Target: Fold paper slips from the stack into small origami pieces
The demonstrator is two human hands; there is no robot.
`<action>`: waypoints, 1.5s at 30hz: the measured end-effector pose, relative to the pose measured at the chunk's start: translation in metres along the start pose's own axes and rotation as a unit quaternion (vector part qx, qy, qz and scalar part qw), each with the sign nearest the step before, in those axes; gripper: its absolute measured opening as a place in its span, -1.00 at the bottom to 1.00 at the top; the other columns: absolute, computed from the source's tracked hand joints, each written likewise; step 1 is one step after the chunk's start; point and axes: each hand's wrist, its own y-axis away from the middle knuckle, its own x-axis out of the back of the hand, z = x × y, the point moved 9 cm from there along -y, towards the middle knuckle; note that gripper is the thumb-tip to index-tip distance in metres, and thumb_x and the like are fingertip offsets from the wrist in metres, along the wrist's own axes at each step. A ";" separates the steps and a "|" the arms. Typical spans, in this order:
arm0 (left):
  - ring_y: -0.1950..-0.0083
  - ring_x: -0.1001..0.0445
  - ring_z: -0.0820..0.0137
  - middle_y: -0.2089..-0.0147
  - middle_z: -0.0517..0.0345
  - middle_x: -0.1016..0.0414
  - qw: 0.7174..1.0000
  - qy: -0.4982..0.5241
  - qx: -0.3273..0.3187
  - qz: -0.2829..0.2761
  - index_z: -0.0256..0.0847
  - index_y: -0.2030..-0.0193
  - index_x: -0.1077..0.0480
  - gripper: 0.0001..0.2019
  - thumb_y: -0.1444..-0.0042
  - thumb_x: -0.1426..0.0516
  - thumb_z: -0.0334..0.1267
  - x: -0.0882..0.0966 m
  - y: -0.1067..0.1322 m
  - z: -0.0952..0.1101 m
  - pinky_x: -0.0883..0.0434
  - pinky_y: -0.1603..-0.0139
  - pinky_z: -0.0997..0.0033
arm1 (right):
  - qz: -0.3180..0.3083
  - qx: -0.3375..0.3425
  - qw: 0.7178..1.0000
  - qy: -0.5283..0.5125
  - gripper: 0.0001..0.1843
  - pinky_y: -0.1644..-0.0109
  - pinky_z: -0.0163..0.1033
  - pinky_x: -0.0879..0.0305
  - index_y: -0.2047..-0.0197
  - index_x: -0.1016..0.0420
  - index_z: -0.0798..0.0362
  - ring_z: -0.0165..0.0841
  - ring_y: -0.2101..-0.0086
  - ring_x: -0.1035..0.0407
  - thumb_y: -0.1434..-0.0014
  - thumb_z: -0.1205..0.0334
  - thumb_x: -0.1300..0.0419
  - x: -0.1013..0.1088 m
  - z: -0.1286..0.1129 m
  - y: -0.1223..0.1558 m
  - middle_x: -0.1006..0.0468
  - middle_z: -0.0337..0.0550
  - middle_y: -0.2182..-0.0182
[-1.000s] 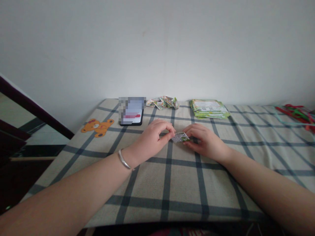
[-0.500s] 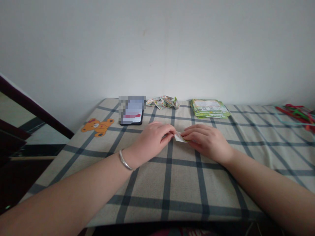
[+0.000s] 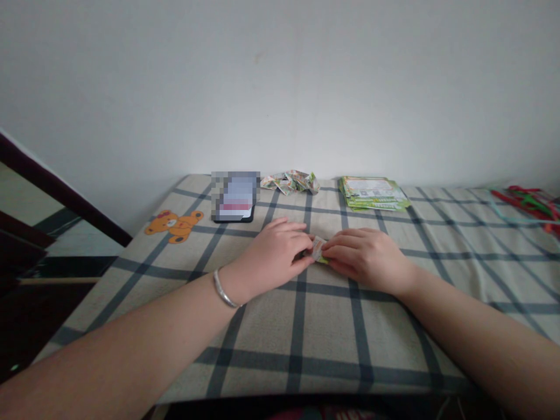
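A small piece of folded printed paper (image 3: 318, 249), whitish with a green edge, is held low over the checked cloth between both hands. My left hand (image 3: 280, 251), with a silver bangle at the wrist, pinches its left end between thumb and index finger while the other fingers stretch forward. On the opposite end, the fingers of my right hand (image 3: 367, 256) are closed, covering much of the paper. Behind the hands lie several crumpled folded paper pieces (image 3: 292, 182) and a stack of green-edged printed sheets (image 3: 371, 193).
A phone (image 3: 236, 198) lies at the back left beside an orange bear picture (image 3: 174, 226) on the checked tablecloth (image 3: 262, 338). At the far right, red and green strips (image 3: 529, 201) sit with a clear container edge. A white wall (image 3: 280, 87) stands behind the table.
The paper piece has turned, now showing its printed face and green edge. My left hand has shifted slightly nearer to me, its upper fingers more stretched out. The right hand has barely moved.
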 end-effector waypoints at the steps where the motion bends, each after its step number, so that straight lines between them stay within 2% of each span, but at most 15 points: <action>1: -0.13 -0.40 0.23 0.12 0.14 -0.55 1.000 -0.004 -0.003 -0.002 -0.19 0.22 -0.45 -0.90 -0.20 -0.15 -0.24 -0.001 0.000 0.000 -0.18 -0.29 0.05 | -0.002 -0.004 1.000 -0.008 -0.71 0.15 -0.19 -0.37 0.14 -0.55 0.07 -0.28 0.20 -0.47 -0.34 0.16 -0.02 0.000 0.001 0.000 -0.60 -0.09 0.21; 6: -0.12 -0.39 0.26 0.06 0.16 -0.55 0.999 -0.027 -0.023 -0.003 -0.19 0.26 -0.47 -0.94 -0.18 -0.17 -0.28 0.000 0.001 0.004 -0.22 -0.25 0.12 | -0.015 -0.019 0.999 -0.043 -0.71 0.12 -0.20 -0.34 0.14 -0.55 0.07 -0.30 0.20 -0.46 -0.33 0.15 -0.04 -0.004 0.005 0.001 -0.60 -0.10 0.21; 13: -0.03 -0.44 0.29 0.14 0.15 -0.57 0.995 -0.087 -0.049 0.023 -0.22 0.24 -0.49 -0.91 -0.18 -0.16 -0.29 0.005 0.002 0.014 -0.18 -0.24 0.11 | -0.019 -0.014 0.999 -0.032 -0.71 0.18 -0.20 -0.33 0.19 -0.57 0.09 -0.29 0.24 -0.46 -0.32 0.15 -0.06 -0.003 0.005 0.002 -0.60 -0.07 0.26; 17: 0.07 -0.46 0.34 0.21 0.17 -0.56 0.995 -0.088 -0.038 0.005 -0.21 0.28 -0.50 -0.88 -0.20 -0.16 -0.26 0.004 0.002 0.015 -0.17 -0.26 0.10 | -0.022 -0.022 0.998 -0.048 -0.71 0.18 -0.22 -0.32 0.21 -0.57 0.09 -0.31 0.26 -0.45 -0.32 0.16 -0.06 -0.003 0.004 0.001 -0.59 -0.08 0.29; 23: 0.09 -0.46 0.35 0.26 0.21 -0.56 0.996 -0.083 -0.038 -0.007 -0.18 0.29 -0.50 -0.89 -0.20 -0.16 -0.24 0.003 0.004 0.018 -0.10 -0.30 0.05 | -0.032 -0.031 0.997 -0.063 -0.72 0.19 -0.22 -0.31 0.25 -0.56 0.09 -0.32 0.28 -0.44 -0.31 0.16 -0.06 -0.003 0.003 0.001 -0.57 -0.11 0.33; 27: 0.10 -0.47 0.34 0.27 0.20 -0.56 0.996 -0.087 -0.035 -0.004 -0.20 0.30 -0.50 -0.89 -0.16 -0.20 -0.21 0.004 0.003 0.016 -0.10 -0.31 0.05 | -0.019 -0.056 0.995 -0.078 -0.75 0.22 -0.24 -0.28 0.28 -0.54 0.08 -0.34 0.30 -0.43 -0.30 0.19 -0.07 -0.001 0.007 0.001 -0.57 -0.13 0.33; 34: 0.15 -0.48 0.35 0.29 0.17 -0.55 0.996 -0.090 0.004 -0.009 -0.21 0.36 -0.48 -0.91 -0.14 -0.16 -0.34 0.004 0.001 0.010 -0.14 -0.28 0.07 | -0.014 -0.092 0.985 -0.144 -0.84 0.23 -0.27 -0.26 0.30 -0.53 0.07 -0.37 0.33 -0.40 -0.25 0.24 -0.14 -0.004 0.017 0.000 -0.56 -0.17 0.38; 37: 0.13 -0.48 0.34 0.28 0.16 -0.55 0.996 -0.090 0.004 -0.011 -0.21 0.36 -0.48 -0.89 -0.15 -0.14 -0.35 0.004 0.001 0.011 -0.13 -0.29 0.04 | -0.013 -0.130 0.977 -0.171 -0.90 0.25 -0.28 -0.27 0.28 -0.54 0.06 -0.38 0.33 -0.40 -0.20 0.25 -0.20 -0.004 0.024 0.001 -0.56 -0.18 0.37; 43: 0.13 -0.47 0.34 0.28 0.18 -0.55 0.996 -0.084 -0.012 -0.008 -0.18 0.34 -0.49 -0.93 -0.14 -0.17 -0.31 0.005 0.002 0.010 -0.13 -0.28 0.04 | -0.023 -0.151 0.976 -0.154 -0.89 0.25 -0.27 -0.27 0.33 -0.57 0.02 -0.36 0.32 -0.40 -0.18 0.22 -0.23 -0.003 0.031 0.004 -0.54 -0.17 0.38; 45: 0.12 -0.46 0.34 0.28 0.18 -0.54 0.996 -0.083 -0.019 -0.008 -0.18 0.34 -0.49 -0.93 -0.15 -0.18 -0.30 0.005 0.002 0.010 -0.12 -0.29 0.06 | -0.026 -0.182 0.973 -0.141 -0.90 0.27 -0.27 -0.26 0.32 -0.59 -0.01 -0.36 0.32 -0.40 -0.16 0.25 -0.22 -0.004 0.037 0.007 -0.55 -0.19 0.38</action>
